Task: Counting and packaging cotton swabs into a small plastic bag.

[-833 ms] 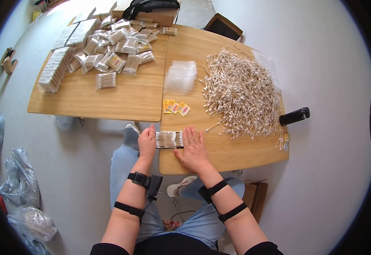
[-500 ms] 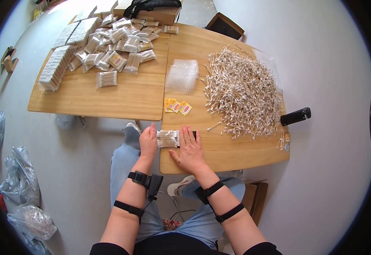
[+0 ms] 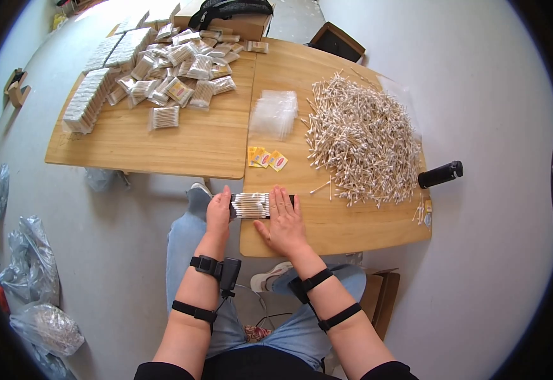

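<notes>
A row of white-tipped cotton swabs [image 3: 250, 205] lies side by side on a dark, flat holder at the table's near left corner. At its left end is my left hand [image 3: 218, 214], thumb up, closed around the holder's dark edge; most of its fingers are hidden. My right hand [image 3: 286, 223] lies palm down across the row's right part, fingers stretched out and thumb apart. The holder's black end [image 3: 291, 200] shows past these fingers. Just beyond are several small yellow cards [image 3: 267, 158] and a stack of clear plastic bags [image 3: 274, 114].
A big heap of loose swabs [image 3: 365, 142] covers the right table's far side, beside a black cylinder [image 3: 440, 175]. Filled swab packs [image 3: 187, 69] pile up on the left table, next to neatly stacked packs [image 3: 89, 98]. A cardboard box [image 3: 241, 24] stands behind.
My left hand has shifted slightly left, so the holder's dark left end now shows beside the swabs. My right hand stays nearly in place on the row.
</notes>
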